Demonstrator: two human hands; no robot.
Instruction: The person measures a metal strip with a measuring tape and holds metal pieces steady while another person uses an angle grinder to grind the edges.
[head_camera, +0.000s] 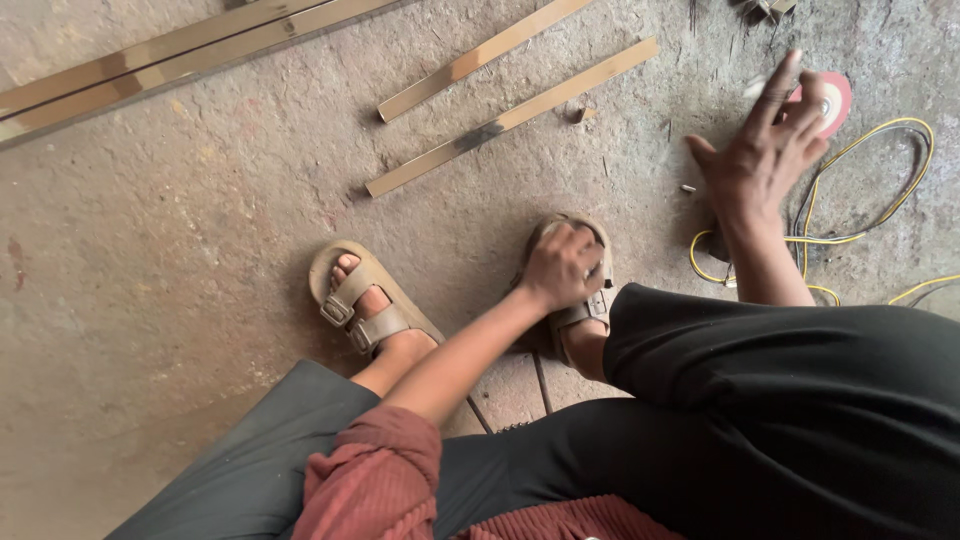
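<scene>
Our left hand (562, 262) rests curled on the toe of the right sandal (575, 300), gripping nothing we can make out. Our right hand (762, 150) hovers open, fingers spread, empty — just over the pink grinding disc (833, 100) lying on the floor (180, 250) beside the yellow cable (880, 215). Lower the fingers squarely onto the disc rim — keep clear of the cable loops.

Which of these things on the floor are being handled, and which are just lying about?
Handled: right hand reaches at red disc; left hand rests on sandal.
Lying about: metal strips, long metal bars, yellow cable.
</scene>
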